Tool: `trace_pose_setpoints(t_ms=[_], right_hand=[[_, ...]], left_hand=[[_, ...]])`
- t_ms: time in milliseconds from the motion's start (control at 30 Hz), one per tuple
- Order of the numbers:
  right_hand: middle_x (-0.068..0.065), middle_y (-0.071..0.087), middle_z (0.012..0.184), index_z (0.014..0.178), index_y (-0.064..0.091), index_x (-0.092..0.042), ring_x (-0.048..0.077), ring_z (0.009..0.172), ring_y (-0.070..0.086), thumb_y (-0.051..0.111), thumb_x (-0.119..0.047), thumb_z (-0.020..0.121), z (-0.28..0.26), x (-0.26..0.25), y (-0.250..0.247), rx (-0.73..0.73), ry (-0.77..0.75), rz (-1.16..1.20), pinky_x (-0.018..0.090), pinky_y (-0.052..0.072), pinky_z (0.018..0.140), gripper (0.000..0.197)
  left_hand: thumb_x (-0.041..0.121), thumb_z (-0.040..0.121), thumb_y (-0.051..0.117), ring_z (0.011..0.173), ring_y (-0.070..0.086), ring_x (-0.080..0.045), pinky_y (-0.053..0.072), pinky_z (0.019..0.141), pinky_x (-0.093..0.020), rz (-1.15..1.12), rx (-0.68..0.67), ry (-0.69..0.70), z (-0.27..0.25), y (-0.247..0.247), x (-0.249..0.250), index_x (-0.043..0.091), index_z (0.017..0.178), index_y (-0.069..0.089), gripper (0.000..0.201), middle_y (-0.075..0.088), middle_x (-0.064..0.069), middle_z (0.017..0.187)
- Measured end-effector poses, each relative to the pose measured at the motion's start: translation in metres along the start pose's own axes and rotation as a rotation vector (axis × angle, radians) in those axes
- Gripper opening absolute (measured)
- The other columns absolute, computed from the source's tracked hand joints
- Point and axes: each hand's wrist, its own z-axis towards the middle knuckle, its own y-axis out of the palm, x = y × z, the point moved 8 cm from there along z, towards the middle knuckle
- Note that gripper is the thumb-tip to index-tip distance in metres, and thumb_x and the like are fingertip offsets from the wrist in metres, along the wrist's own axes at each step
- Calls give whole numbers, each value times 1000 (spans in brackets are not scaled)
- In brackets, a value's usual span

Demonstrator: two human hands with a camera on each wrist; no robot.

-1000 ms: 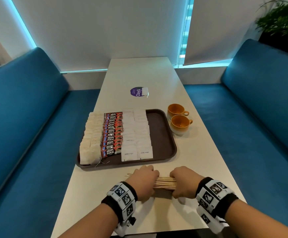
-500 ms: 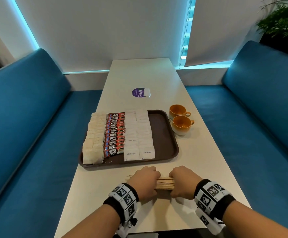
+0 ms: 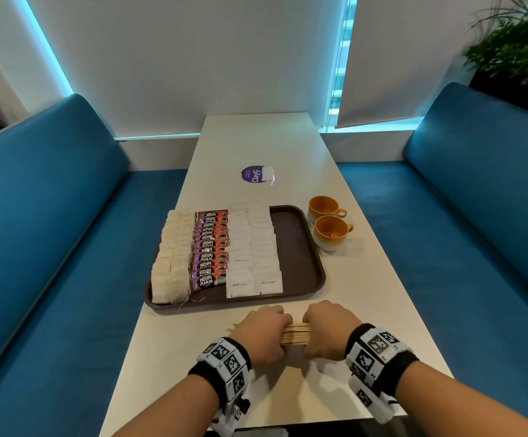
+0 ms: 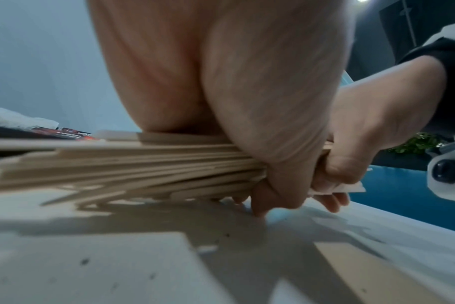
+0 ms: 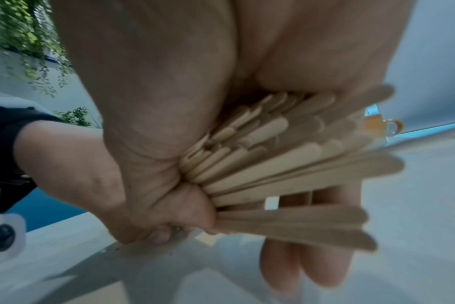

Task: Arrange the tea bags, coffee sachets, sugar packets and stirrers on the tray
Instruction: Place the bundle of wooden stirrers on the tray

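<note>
A bundle of wooden stirrers (image 3: 296, 334) lies crosswise just above the table in front of the brown tray (image 3: 297, 247). My left hand (image 3: 264, 334) grips its left part and my right hand (image 3: 328, 332) grips its right part, knuckles up. In the left wrist view the stirrers (image 4: 122, 168) fan out leftward from my fist; in the right wrist view the stirrers (image 5: 286, 164) splay from my palm. On the tray lie rows of tea bags (image 3: 171, 257), red coffee sachets (image 3: 209, 250) and white sugar packets (image 3: 253, 250). The tray's right strip is bare.
Two orange cups (image 3: 330, 228) stand on the table right of the tray. A purple round sticker (image 3: 253, 174) lies farther back. Blue benches (image 3: 51, 247) run along both sides of the white table (image 3: 366, 294). A plant (image 3: 514, 52) is at the far right.
Both hands have stayed on the stirrer bundle and closed in slightly toward each other. The view has shifted a little; the tray items have not moved.
</note>
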Motion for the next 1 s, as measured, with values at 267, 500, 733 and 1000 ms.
trace_pose_setpoints(t_ms=[267, 500, 733, 1000], right_hand=[[-3, 70, 96, 108, 70, -30, 20, 83, 67, 77, -41, 75, -18, -25, -47, 89, -108, -102, 34, 57, 76, 35], [-14, 64, 104, 116, 65, -34, 4, 91, 61, 67, -66, 84, -53, -41, -142, 368, -211, 247, 28, 57, 83, 46], [-12, 60, 116, 123, 66, -25, 4, 107, 56, 51, -39, 104, -53, -83, -160, 493, -456, 553, 26, 51, 95, 28], [-6, 62, 113, 114, 71, -20, 6, 103, 57, 45, -36, 107, -33, -109, -126, 445, -567, 515, 26, 48, 94, 31]], left_hand=[[29, 80, 71, 96, 69, -21, 57, 85, -41, -226, 81, -5, -1, -6, -9, 40, 124, 55, 48, 74, 4, 109], [33, 84, 83, 74, 64, 5, 52, 73, -21, -734, 318, 1, -12, -40, -27, 46, 86, 67, 21, 72, 19, 81], [9, 83, 80, 65, 59, -9, 48, 64, -27, -1169, 408, 23, -16, -51, -31, 14, 73, 69, 15, 68, 3, 67], [-13, 72, 82, 93, 73, -15, 60, 82, -33, -1159, 393, -16, -21, -35, -47, 16, 103, 66, 45, 78, -4, 96]])
